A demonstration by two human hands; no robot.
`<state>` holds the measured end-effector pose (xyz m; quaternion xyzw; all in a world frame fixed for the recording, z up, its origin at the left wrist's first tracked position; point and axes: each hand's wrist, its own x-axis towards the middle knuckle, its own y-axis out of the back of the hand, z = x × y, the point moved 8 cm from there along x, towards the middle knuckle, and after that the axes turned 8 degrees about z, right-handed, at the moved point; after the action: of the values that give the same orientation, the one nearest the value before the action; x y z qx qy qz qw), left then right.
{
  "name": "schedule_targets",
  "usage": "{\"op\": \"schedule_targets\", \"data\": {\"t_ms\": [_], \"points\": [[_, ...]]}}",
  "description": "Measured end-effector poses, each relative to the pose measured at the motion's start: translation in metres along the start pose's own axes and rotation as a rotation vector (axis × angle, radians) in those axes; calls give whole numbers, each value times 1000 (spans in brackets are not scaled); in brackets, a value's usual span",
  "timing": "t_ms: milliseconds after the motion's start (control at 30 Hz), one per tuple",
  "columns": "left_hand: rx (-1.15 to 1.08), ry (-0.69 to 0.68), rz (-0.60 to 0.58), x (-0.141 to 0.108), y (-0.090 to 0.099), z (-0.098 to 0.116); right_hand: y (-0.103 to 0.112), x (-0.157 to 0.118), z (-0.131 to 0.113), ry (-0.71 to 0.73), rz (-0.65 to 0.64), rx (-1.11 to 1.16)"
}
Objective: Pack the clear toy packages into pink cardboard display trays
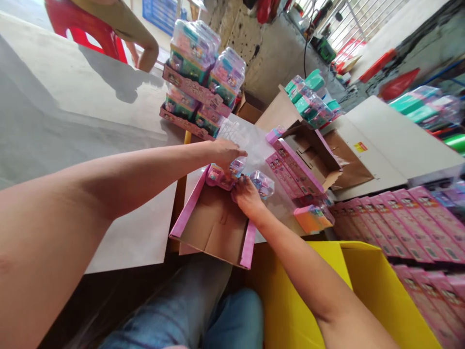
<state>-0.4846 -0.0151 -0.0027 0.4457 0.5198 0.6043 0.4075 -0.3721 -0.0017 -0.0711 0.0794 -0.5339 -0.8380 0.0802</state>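
Observation:
A shallow pink-edged cardboard display tray (214, 225) lies tilted in front of me, its brown inside showing. Small pink and clear plastic toy packs (218, 177) stand in a row at its far end. My left hand (227, 154) reaches over this row, fingers bent down around a clear-topped toy pack (238, 166). My right hand (247, 194) is at the tray's far right, its fingers closed against a pack they largely hide. Touching its fingertips, another clear pack with a purple inside (262, 185) sits at the right end.
Two stacked filled trays (196, 92) stand at the back left of the white table (145, 111). At the right are an open pink carton (308, 155), a yellow box (308, 286) and rows of pink boxes (395, 218). Another person's arm (147, 53) shows beside a red stool (87, 29).

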Motion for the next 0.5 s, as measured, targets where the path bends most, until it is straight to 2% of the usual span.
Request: {"op": "schedule_targets", "data": {"t_ms": [133,267,367,500], "points": [[21,-34,1,9,-7,14,-6,-6,6,12,-3,-42],[30,-8,0,10,-10,17,-18,-3,11,9,-11,-38],[35,7,25,9,-10,18,-26,-7,12,-4,52,3],[30,-8,64,7,-13,22,-36,-26,16,-40,145,89]]}}
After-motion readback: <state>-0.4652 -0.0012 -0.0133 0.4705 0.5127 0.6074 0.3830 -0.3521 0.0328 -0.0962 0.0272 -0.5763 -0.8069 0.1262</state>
